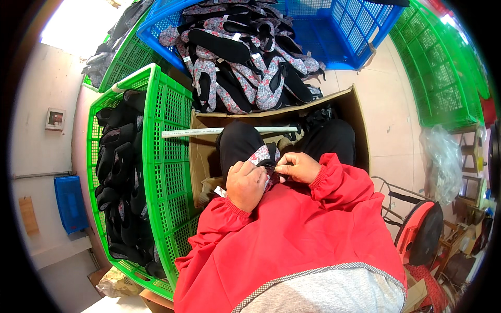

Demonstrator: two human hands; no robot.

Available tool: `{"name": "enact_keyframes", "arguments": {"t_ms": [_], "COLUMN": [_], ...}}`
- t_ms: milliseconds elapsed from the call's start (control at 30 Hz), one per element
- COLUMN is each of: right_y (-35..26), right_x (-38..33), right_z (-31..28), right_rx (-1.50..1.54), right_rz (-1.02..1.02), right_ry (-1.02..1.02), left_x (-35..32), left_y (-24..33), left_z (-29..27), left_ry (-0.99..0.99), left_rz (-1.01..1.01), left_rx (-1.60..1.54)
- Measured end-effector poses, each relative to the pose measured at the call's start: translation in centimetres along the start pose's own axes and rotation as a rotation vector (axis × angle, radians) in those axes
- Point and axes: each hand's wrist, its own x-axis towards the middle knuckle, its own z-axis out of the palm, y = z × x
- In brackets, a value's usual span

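Nearest the camera, a red smock (292, 245) with elastic cuffs covers the person's chest and both forearms, which meet over the lap. Well to the left of the hands, a green mesh crate (169, 135) stands tipped on its side, packed with dark slipper uppers (120, 177); its white rim lies up and left of the left hand. Just left of that hand and below it, the wall of a brown cardboard box (201, 156) shows, and a white rod (229, 131) lies across the box's top edge, above both hands. The left hand (246, 183) is curled shut, its fingers clamped on a floral slipper piece with black trim (262, 156), which sits between the two hands, over the person's black-trousered knees. A small white tag (219, 191) sticks out at the left wrist. The right hand (299, 167) touches the same piece from the right, thumb and forefinger pinched together on its black edge. Beyond the hands, farther from the body, a blue crate (334, 31) holds a heap of matching floral pieces (245, 62). Well to the right of the right hand stands another green crate (443, 73), with a crumpled clear plastic bag (443, 161) beneath it and a red and black round stool (420, 232) lower down.
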Motion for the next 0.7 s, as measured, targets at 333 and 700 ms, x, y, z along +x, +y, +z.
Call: {"name": "enact_keyframes", "arguments": {"t_ms": [333, 700], "right_y": [0.33, 0.53], "right_x": [0.31, 0.54], "right_z": [0.35, 0.34], "right_rx": [0.059, 0.096], "right_rz": [0.001, 0.000], "right_ry": [0.000, -0.019], "left_x": [-0.19, -0.16], "left_y": [-0.40, -0.36], "left_z": [0.35, 0.28], "left_ry": [-0.001, 0.006], "left_rz": [0.010, -0.001], "left_rx": [-0.017, -0.014]}}
